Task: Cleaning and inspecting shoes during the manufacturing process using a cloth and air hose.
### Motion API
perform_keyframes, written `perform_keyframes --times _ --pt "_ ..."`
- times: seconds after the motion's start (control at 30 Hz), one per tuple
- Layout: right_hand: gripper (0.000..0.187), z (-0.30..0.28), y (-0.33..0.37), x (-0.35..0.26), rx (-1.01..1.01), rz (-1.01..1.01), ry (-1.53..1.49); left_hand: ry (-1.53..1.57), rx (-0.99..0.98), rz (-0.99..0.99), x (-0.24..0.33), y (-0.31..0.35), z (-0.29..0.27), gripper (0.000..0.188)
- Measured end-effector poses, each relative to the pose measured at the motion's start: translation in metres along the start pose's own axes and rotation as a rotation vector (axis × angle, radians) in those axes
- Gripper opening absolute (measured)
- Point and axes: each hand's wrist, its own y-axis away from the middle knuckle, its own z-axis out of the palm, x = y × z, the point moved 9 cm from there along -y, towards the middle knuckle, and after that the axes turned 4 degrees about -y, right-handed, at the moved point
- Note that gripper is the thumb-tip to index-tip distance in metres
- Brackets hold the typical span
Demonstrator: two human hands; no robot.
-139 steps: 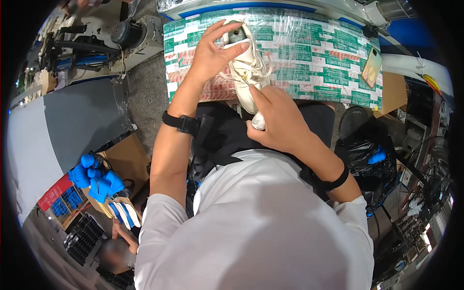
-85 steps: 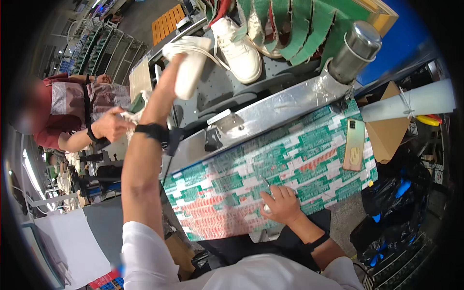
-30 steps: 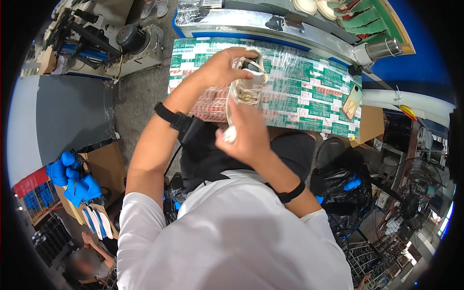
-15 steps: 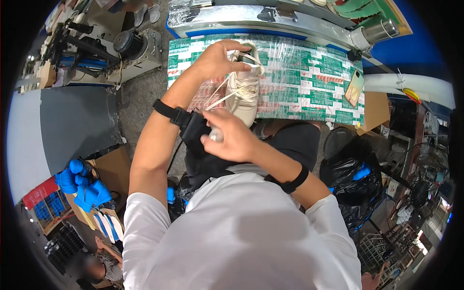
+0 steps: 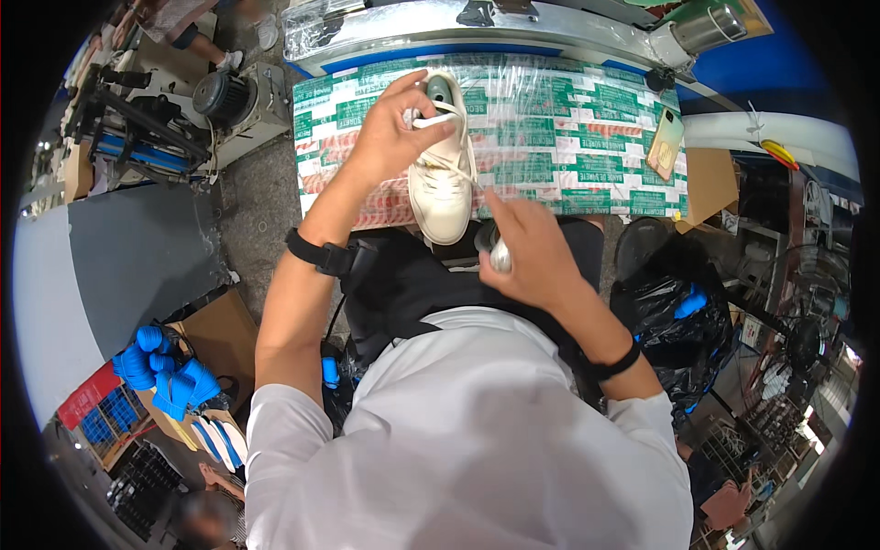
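A cream lace-up sneaker (image 5: 441, 206) rests on the padded surface in front of me, toe toward me. My left hand (image 5: 408, 133) is closed at the sneaker's upper left side, thumb and fingers pinching its opening edge near the top eyelets. A pale lace (image 5: 449, 168) crosses the sneaker and runs right toward my other hand. Just right of the toe, my right hand (image 5: 533, 249) is closed around a small rounded silver tool (image 5: 500, 256), mostly hidden in the palm. Its index finger points up toward the lace; whether it grips the lace cannot be made out.
The table (image 5: 568, 174) is covered in green-and-white printed tape. A phone (image 5: 665, 145) lies at its right end. A metal machine bar (image 5: 477, 37) runs along the far edge. Black bags (image 5: 674, 321) stand right; blue bundles (image 5: 165, 367) and a motor (image 5: 223, 95) are left.
My right hand has gone from the sneaker's left side to its right, keeping the silver tool. My left fingers have closed on the opening's edge. The whole view has shifted slightly.
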Motion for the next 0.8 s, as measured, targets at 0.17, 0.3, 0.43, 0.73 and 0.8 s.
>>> perform_keyframes --times 0.17,0.3,0.43,0.73,0.8 --pt "0.086 -0.008 0.004 0.003 0.059 0.071 0.01 0.12 0.052 -0.067 0.006 0.004 0.006 0.028" --pt "0.087 -0.02 0.028 0.024 0.017 0.112 0.064 0.1 0.112 -0.045 0.007 0.024 -0.007 0.028" --pt "0.088 -0.019 0.058 0.002 -0.065 0.138 -0.136 -0.004 0.184 0.031 0.025 0.037 -0.008 0.03" --pt "0.083 0.018 -0.01 0.036 -0.001 0.082 0.01 0.07 0.107 -0.085 -0.012 0.015 -0.005 0.031" --pt "0.084 0.0 0.008 0.01 -0.018 0.066 -0.024 0.093 0.119 -0.114 -0.013 0.015 -0.009 0.031"
